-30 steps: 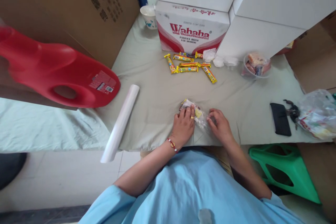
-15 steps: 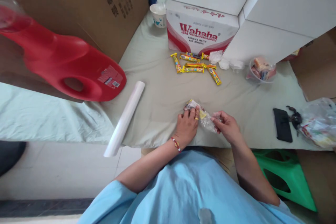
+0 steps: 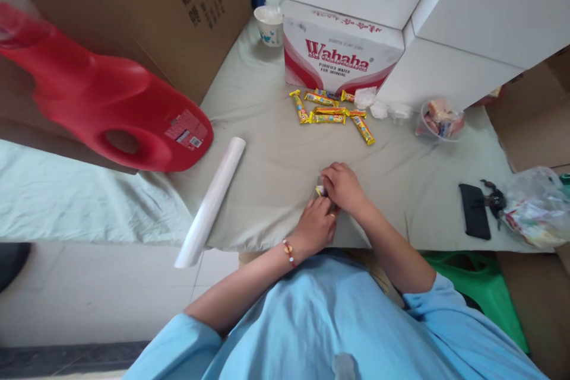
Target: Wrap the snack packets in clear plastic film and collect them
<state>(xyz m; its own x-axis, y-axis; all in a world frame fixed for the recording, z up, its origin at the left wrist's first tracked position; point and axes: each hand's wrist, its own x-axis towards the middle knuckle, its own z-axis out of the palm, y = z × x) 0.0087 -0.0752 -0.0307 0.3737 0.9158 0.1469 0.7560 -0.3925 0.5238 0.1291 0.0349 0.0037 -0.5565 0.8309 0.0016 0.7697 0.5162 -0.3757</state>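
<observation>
A small packet in clear plastic (image 3: pixel 319 190), with a bit of yellow showing, lies on the cloth-covered table close to my body. My left hand (image 3: pixel 317 224) has its curled fingers on the near side of it. From the far right, my right hand (image 3: pixel 344 187) pinches the packet's upper end. The two hands almost meet and hide most of the packet and its loose plastic. Beyond them lies a loose group of yellow-wrapped sticks (image 3: pixel 327 119), in front of a white and red Wahaha carton (image 3: pixel 338 62).
To the left are a white roll (image 3: pixel 211 202) and a big red jug (image 3: pixel 124 107). A clear tub of wrapped snacks (image 3: pixel 440 122), crumpled white wrappers (image 3: pixel 378 109), a black phone (image 3: pixel 474 211) and a plastic bag (image 3: pixel 534 208) are on the right. A paper cup (image 3: pixel 269 27) stands behind.
My right hand has moved left and up, from the stretched-out clear plastic to the packet's upper end. My left hand has shifted slightly nearer my body and stays on the packet.
</observation>
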